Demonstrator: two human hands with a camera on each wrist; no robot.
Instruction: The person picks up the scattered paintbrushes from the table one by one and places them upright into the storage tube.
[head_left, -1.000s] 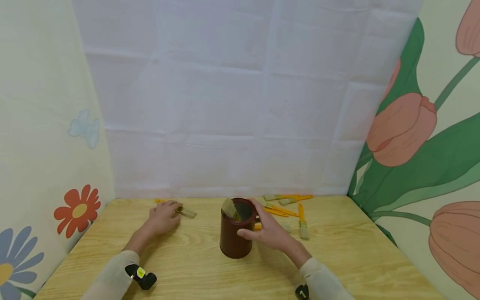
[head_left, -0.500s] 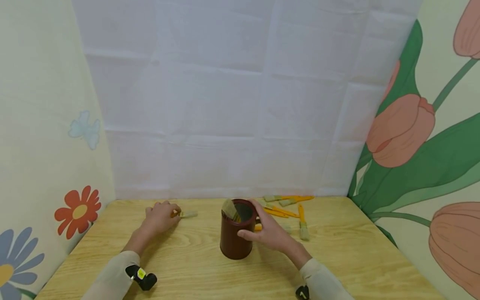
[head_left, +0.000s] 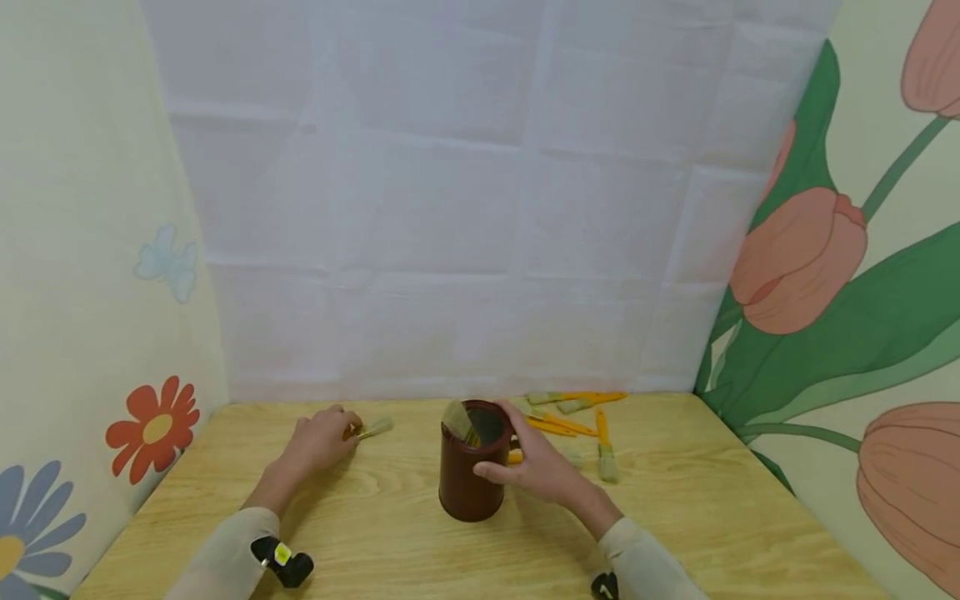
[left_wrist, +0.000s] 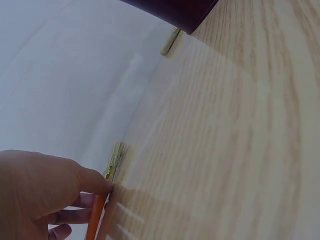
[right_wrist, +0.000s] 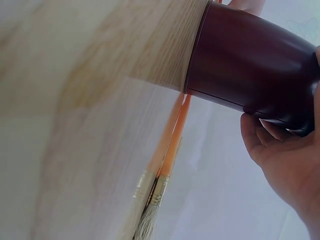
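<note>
One big white sheet (head_left: 450, 208): hangs at the back, behind the table, with fold lines all over it.
Flower walls: the right wall has pink tulips (head_left: 802, 258) with green leaves; the left wall has a red flower (head_left: 153, 427) and a blue one (head_left: 33, 525).
Wooden table (head_left: 375, 542): light yellow, with wavy lines, under both hands.
Dark red mug (head_left: 471, 479): stands up straight on the table, between the two hands. It is tucked against the right hand and well apart from the left hand.
Right hand (head_left: 547, 467): grips the mug from its right side, thumb on the near side and fingers around the far side.
Left hand (head_left: 322, 440): pinches one brush between thumb and fingers, far to the left of the mug.
Loose brushes (head_left: 604, 437): lie on the table to the right of the mug, near the right hand; one is partly hidden behind that hand.
Held brush (left_wrist: 97, 215): orange handle in the left hand, hairs pointing toward the mug. I cannot tell if it touches the table.
Mug brush (head_left: 458, 421): hairs poke out of the top, leaning on the left rim.
</note>
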